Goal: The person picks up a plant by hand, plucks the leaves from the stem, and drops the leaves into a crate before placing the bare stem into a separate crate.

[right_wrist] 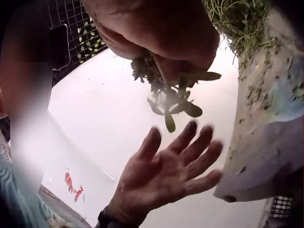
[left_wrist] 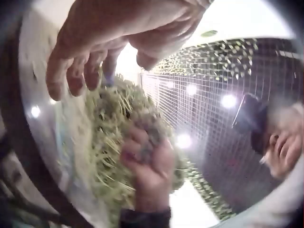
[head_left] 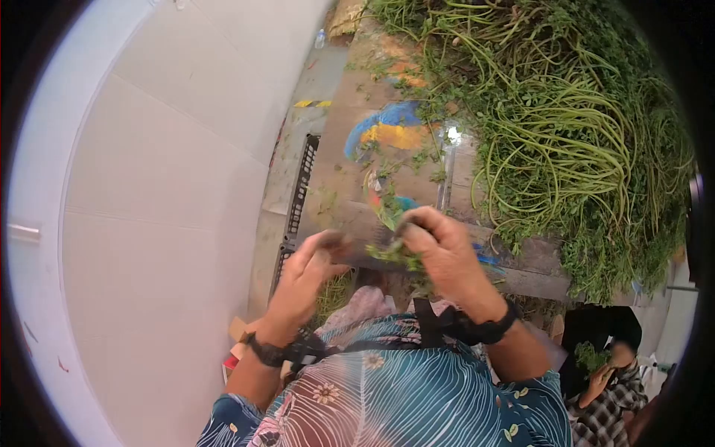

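Note:
My right hand [head_left: 450, 261] grips a small bunch of leafy green sprigs [head_left: 395, 255] close to my body, over the near edge of the table [head_left: 335, 179]. In the right wrist view, stems and rounded leaves [right_wrist: 175, 102] hang out below its curled fingers. Facing them, my left hand [head_left: 298, 283] is apart from the bunch and holds nothing. Its palm [right_wrist: 161, 173] shows with fingers and thumb spread in the right wrist view. From the left wrist, my right fist [left_wrist: 149, 159] appears blurred around the greens.
A large heap of long-stemmed greens [head_left: 573, 141] covers the table's right and far side. Loose leaf bits lie over a parrot picture [head_left: 391, 134] on the tabletop. A black crate [head_left: 302, 186] stands at the left edge, beside a white wall [head_left: 164, 186]. Another person [head_left: 614, 384] sits at lower right.

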Demonstrator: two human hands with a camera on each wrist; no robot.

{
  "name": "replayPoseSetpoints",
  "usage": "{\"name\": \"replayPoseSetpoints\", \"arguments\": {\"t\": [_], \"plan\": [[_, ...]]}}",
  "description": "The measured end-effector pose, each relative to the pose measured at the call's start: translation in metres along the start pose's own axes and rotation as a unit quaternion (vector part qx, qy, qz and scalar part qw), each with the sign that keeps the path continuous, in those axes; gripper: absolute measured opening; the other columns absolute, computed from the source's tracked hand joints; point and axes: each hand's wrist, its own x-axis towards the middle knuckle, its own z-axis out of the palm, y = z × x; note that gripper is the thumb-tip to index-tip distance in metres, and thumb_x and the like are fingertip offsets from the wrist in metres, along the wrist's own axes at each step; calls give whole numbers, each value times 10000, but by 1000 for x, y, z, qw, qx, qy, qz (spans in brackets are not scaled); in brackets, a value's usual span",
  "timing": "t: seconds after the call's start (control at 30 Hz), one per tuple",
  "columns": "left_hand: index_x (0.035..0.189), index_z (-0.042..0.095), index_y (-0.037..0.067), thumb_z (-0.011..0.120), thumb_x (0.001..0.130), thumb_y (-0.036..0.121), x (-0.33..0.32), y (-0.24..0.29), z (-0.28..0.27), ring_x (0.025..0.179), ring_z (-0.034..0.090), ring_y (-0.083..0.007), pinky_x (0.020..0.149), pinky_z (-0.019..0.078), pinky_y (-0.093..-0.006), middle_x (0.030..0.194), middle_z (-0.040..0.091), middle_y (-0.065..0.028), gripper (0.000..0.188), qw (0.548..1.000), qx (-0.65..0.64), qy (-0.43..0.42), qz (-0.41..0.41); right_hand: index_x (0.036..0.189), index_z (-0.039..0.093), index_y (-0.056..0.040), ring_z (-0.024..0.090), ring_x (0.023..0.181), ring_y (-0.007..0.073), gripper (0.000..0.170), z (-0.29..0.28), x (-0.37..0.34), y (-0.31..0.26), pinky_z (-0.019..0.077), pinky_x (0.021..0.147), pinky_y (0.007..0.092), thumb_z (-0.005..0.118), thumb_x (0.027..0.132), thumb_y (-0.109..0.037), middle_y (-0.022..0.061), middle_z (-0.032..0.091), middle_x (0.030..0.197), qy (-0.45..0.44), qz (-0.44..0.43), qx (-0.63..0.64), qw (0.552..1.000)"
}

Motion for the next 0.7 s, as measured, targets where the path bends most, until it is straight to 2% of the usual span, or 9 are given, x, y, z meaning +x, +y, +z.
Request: {"name": "replayPoseSetpoints", "arguments": {"t": [0.07,0.13,0.2,0.27,0.3,0.37,0.57,0.67,0.7], "plan": [[1244,391,30,447,908,225,19,10,27,1076,500,-210,896,422,-328,1183,499,-97,392,967,-227,-76,-82,920,563,-7,572,709,133,124,23,6,-7,453,643,261,525,841,-94,50,604,804,44,-56,42,997],[1250,367,36,408,933,265,32,18,44,1066,507,-220,887,432,-342,1168,508,-94,394,911,-349,-145,-163,905,566,-19,578,692,211,114,29,14,-5,462,639,291,547,815,-86,85,602,799,72,-193,-103,973],[1195,416,46,372,947,294,55,-7,39,1052,514,-217,885,440,-348,1142,521,-90,355,962,-222,-137,-78,873,575,-52,556,742,325,141,27,21,0,467,659,342,602,739,-85,127,575,791,77,-328,-266,903],[1095,491,59,359,950,318,72,-2,43,1036,523,-205,887,451,-343,1088,544,-95,325,845,-473,-136,-210,862,575,-61,547,799,310,158,20,24,5,461,688,360,613,712,-91,104,568,794,66,-367,-340,864],[1105,494,56,360,942,352,80,-10,38,1051,517,-223,906,432,-379,1102,541,-108,364,840,-478,-149,-210,857,575,-66,543,827,303,166,17,24,6,458,703,369,619,699,-94,93,565,796,60,-384,-376,841],[1125,498,49,361,926,422,99,-33,22,1079,506,-260,945,394,-451,1132,535,-132,444,829,-488,-174,-210,865,573,-70,530,868,298,182,10,20,2,451,743,374,620,691,-94,97,559,852,27,-375,-416,828],[1111,534,128,441,852,538,93,-8,41,1072,506,-284,917,371,-522,1134,552,-103,494,900,-370,-31,-227,942,565,-46,519,963,335,245,8,30,0,441,818,395,614,706,-94,165,519,1068,-24,-341,-406,847],[1021,561,103,411,916,396,105,6,36,877,585,-226,744,501,-413,976,600,-69,346,876,-401,-25,-267,990,550,-22,508,1007,363,282,2,40,-6,437,840,397,604,723,-95,198,497,1135,-20,-302,-381,874],[1032,558,104,416,907,420,109,0,26,888,577,-234,747,487,-425,987,595,-69,368,880,-405,-47,-243,1006,545,-14,504,1021,373,294,-5,44,-10,436,845,397,600,728,-95,207,491,1153,-17,-284,-376,882]]}}
